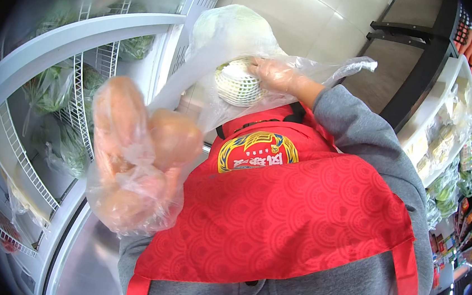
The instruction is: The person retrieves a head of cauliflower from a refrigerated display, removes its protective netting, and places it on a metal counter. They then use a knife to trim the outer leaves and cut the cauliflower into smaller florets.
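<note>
My right hand wears a clear plastic glove. Its fingers grip a clear plastic bag, right beside a round pale vegetable in a white foam net. A larger pale green vegetable, perhaps a cabbage, shows through plastic just beyond. Close before me on the left hangs a knotted clear bag of thick orange root vegetables, likely carrots, slightly blurred. My left sleeve runs behind this bag, and I cannot make out my left hand there.
At left, a glass-doored fridge has white wire racks with bagged leafy greens. A black-framed display stand rises on the right, with a white tray of bagged produce. Pale floor tiles lie ahead.
</note>
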Demonstrator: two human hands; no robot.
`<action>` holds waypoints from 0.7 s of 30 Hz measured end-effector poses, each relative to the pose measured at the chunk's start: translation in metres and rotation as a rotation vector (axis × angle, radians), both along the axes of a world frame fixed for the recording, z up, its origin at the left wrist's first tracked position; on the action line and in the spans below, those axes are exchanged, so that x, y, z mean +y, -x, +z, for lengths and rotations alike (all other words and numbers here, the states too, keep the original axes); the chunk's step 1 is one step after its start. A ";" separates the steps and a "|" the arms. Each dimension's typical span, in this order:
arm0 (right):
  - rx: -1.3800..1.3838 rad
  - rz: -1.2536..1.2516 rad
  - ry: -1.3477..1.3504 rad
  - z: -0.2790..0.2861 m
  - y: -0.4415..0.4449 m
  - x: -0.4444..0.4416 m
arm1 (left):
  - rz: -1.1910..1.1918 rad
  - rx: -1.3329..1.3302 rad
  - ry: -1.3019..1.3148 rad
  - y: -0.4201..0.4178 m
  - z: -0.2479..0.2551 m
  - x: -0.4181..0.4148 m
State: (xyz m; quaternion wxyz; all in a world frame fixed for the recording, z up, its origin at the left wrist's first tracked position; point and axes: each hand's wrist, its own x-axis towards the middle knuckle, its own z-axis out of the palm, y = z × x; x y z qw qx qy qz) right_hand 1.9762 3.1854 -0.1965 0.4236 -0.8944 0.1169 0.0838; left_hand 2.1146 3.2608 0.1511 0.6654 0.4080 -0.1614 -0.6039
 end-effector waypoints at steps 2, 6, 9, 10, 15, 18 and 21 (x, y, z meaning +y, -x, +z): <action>-0.089 0.029 -0.034 0.001 -0.002 -0.002 | -0.001 -0.005 0.013 -0.003 0.003 0.003; -0.099 0.132 -0.066 0.019 -0.008 -0.010 | 0.005 -0.010 0.018 -0.011 0.007 0.015; -0.041 0.159 -0.067 0.047 0.000 -0.012 | -0.010 0.000 0.023 -0.021 0.010 0.029; -0.094 0.147 -0.042 0.050 0.006 -0.012 | -0.014 0.008 0.031 -0.023 0.009 0.033; -0.139 0.007 0.049 0.080 0.059 -0.025 | -0.143 0.019 0.081 -0.031 0.007 0.048; -0.027 -0.177 0.084 0.081 0.093 -0.032 | -0.260 0.015 0.140 -0.032 0.003 0.051; 0.011 -0.289 0.109 0.083 0.111 -0.041 | -0.363 0.001 0.197 -0.030 -0.001 0.051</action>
